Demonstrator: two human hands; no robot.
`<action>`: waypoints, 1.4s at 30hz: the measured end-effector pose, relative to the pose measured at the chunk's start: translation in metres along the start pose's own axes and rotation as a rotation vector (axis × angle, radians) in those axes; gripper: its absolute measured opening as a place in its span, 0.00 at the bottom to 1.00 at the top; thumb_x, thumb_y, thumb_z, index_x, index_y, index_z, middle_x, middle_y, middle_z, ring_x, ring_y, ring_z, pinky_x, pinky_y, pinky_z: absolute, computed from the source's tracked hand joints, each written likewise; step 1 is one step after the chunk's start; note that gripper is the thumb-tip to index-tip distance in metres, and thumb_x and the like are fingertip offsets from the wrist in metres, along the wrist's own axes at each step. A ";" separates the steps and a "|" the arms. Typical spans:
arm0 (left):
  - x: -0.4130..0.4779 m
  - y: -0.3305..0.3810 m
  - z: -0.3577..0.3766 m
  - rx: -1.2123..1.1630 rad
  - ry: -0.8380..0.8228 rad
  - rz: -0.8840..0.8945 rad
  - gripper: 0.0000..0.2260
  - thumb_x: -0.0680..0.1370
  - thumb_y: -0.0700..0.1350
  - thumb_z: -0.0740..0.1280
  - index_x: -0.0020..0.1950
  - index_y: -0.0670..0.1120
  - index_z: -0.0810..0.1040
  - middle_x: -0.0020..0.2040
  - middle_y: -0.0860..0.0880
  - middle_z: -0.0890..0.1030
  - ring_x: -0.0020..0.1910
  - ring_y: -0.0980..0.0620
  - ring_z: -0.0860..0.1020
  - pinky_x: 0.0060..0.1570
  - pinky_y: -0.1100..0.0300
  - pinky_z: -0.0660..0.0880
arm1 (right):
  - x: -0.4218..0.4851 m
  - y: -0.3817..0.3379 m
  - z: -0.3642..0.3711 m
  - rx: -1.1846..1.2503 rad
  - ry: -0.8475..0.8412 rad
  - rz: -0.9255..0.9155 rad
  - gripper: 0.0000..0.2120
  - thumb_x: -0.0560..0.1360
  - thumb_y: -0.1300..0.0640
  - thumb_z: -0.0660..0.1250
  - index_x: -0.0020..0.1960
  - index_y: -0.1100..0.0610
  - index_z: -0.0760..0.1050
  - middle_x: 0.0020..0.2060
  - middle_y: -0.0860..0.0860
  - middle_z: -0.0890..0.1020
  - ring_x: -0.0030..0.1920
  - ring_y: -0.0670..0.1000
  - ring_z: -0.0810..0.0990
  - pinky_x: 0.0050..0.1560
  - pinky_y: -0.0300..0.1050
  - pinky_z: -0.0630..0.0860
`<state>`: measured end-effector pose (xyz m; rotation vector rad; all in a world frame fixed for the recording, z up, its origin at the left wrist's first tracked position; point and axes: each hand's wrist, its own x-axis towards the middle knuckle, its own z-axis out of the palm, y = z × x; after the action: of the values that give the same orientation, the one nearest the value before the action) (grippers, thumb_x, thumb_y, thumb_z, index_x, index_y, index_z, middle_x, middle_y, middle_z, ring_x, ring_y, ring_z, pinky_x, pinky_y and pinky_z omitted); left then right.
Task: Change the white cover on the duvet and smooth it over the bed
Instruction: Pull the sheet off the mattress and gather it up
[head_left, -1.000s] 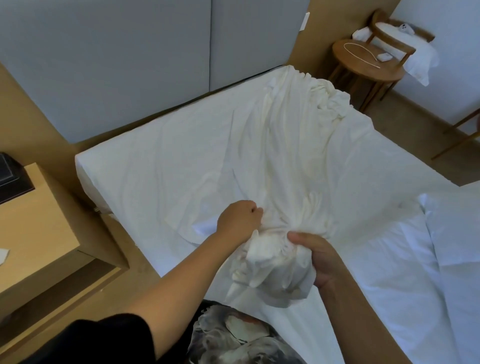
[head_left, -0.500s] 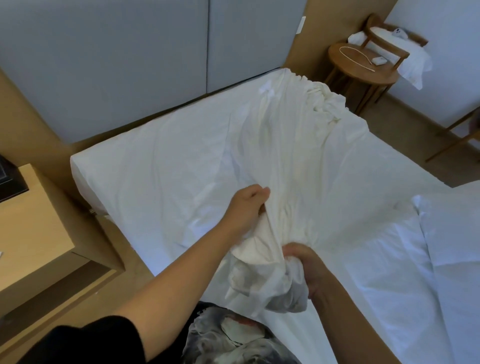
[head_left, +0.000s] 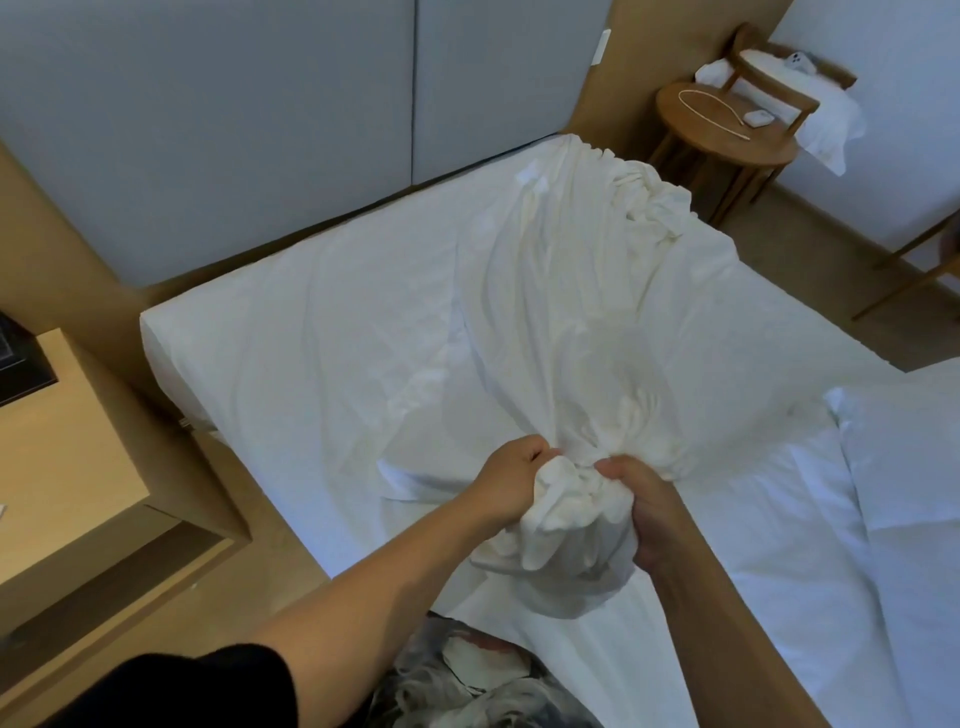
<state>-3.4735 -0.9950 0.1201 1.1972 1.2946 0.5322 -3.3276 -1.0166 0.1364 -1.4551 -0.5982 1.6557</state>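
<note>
Since the frame half a second earlier, the left hand (head_left: 511, 478) has been drawn back toward the body and brought close beside the right hand (head_left: 641, 506), and more cloth has been gathered between them. Both hands are seen closed round the white cover (head_left: 566, 519), fingers curled into the bunched fabric, the left on the bunch's left side and the right on its right side.

The cover is laid on the bed (head_left: 270, 364) as a long, creased strip. Its long axis runs diagonally from the gathered end at the near edge of the mattress up to the far right corner, where it ends in a crumpled heap. The gathered end is pointed at the person and hangs just over the near edge; the strip widens between the two ends, with folds fanning away from the hands.

A fitted white sheet is stretched over the mattress. Further white bedding (head_left: 914, 467) lies at the right edge, beside the cover. Grey padded panels (head_left: 234, 114) are set against the wall behind the bed, framed in tan wood. A light wooden nightstand (head_left: 78, 467) stands at the left, with a dark object (head_left: 15, 358) on its top. Beyond the far corner a round wooden table (head_left: 727, 150) carries a looped cable (head_left: 709, 106), and a chair (head_left: 774, 85) behind it holds white cloth. A black sleeve (head_left: 182, 686) is seen on the left arm.
</note>
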 end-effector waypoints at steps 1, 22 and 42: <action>0.000 0.000 -0.001 0.045 -0.012 0.015 0.17 0.81 0.44 0.58 0.33 0.47 0.58 0.32 0.51 0.63 0.33 0.54 0.62 0.35 0.60 0.61 | -0.001 0.000 0.000 -0.015 -0.037 0.022 0.12 0.64 0.63 0.67 0.46 0.64 0.77 0.39 0.58 0.83 0.43 0.57 0.81 0.42 0.48 0.75; 0.006 0.005 -0.019 -0.169 -0.049 -0.224 0.14 0.78 0.56 0.62 0.44 0.46 0.76 0.36 0.49 0.75 0.32 0.54 0.72 0.33 0.63 0.68 | 0.000 0.017 0.004 -0.048 -0.329 0.182 0.09 0.54 0.66 0.67 0.32 0.62 0.83 0.29 0.55 0.82 0.31 0.51 0.82 0.31 0.40 0.77; -0.005 0.041 -0.008 -0.185 -0.063 0.203 0.09 0.79 0.42 0.63 0.40 0.49 0.77 0.38 0.54 0.77 0.38 0.59 0.74 0.43 0.67 0.72 | 0.011 0.015 0.023 0.003 -0.104 0.032 0.09 0.78 0.64 0.60 0.48 0.58 0.78 0.42 0.55 0.84 0.52 0.55 0.82 0.43 0.44 0.80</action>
<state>-3.4693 -0.9815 0.1600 1.1869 1.0517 0.7394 -3.3538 -1.0113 0.1235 -1.3890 -0.6321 1.7647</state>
